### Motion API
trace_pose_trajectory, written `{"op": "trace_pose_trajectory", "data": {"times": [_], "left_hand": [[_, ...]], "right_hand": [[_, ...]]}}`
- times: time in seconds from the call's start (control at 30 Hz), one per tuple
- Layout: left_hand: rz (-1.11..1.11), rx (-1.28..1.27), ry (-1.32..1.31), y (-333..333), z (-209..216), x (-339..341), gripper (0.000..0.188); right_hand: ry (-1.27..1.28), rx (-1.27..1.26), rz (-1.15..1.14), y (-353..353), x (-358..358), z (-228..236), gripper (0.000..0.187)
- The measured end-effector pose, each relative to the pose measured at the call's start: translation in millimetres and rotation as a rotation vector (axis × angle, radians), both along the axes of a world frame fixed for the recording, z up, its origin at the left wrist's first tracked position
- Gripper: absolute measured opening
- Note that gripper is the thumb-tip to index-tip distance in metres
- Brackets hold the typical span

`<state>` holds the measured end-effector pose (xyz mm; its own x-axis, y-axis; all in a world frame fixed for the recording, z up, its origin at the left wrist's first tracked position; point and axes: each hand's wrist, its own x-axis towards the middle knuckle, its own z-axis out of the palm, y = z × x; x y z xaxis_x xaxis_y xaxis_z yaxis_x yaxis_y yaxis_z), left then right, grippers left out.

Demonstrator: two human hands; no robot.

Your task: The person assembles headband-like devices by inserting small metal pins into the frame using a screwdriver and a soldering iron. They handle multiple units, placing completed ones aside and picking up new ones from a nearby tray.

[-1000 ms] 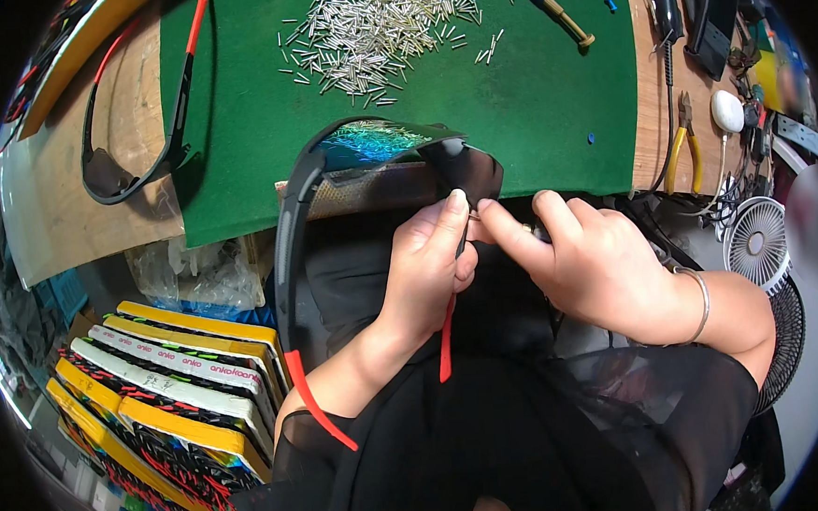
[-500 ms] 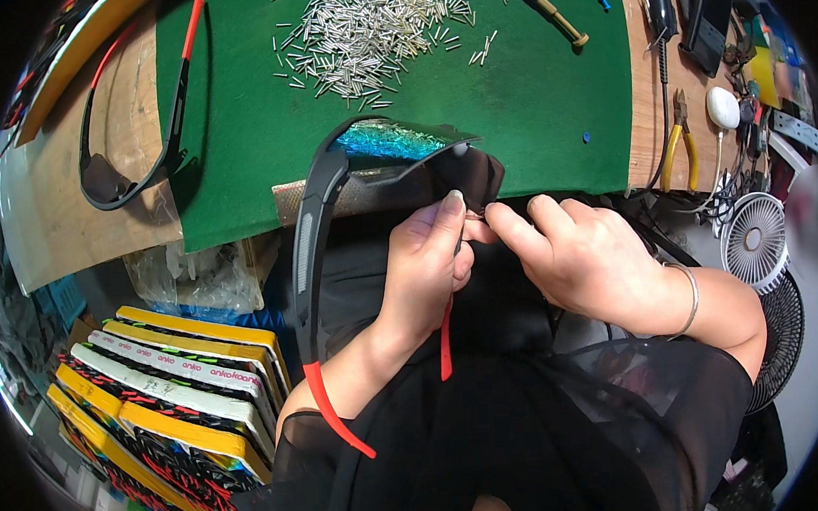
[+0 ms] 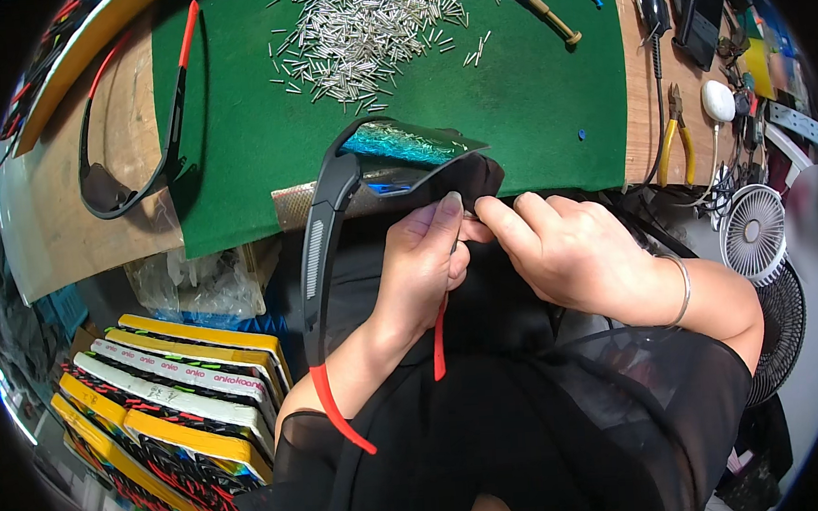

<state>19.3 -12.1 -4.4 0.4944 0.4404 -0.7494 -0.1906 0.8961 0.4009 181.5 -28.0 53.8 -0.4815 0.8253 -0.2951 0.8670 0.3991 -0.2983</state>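
Held sunglasses [image 3: 335, 187]: matt black plastic frame [image 3: 314, 317], glossy mirrored lens [image 3: 402, 145]. Pins [image 3: 358, 38]: shiny, smooth metal. Mat [image 3: 540, 107]: matt, cloth-like. Table [image 3: 639, 82]: wood grain. Pliers [image 3: 676, 115]: metal head, smooth plastic grips [image 3: 665, 154].

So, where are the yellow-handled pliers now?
In the head view, the yellow-handled pliers lie at right on the wood, between the black cable and the white rounded device.

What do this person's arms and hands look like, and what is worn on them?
The left hand and right hand wear no gloves. A thin silver-coloured bangle circles the right wrist. The black sleeves are see-through and end well above the wrists.
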Motion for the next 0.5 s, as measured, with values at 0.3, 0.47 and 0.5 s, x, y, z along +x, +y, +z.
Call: {"op": "trace_pose_trajectory", "data": {"times": [0.3, 0.47, 0.5], "left_hand": [[-0.038, -0.023, -0.044, 3, -3, -4, 0.039], [-0.065, -0.046, -0.029, 3, -7, -5, 0.039], [-0.058, -0.046, -0.035, 3, -7, -5, 0.039]], "right_hand": [[-0.024, 0.011, -0.036, 3, -8, 1, 0.04], [-0.057, 0.067, -0.044, -1, -10, -2, 0.036], [-0.076, 0.107, -0.033, -3, -12, -2, 0.035]]}}
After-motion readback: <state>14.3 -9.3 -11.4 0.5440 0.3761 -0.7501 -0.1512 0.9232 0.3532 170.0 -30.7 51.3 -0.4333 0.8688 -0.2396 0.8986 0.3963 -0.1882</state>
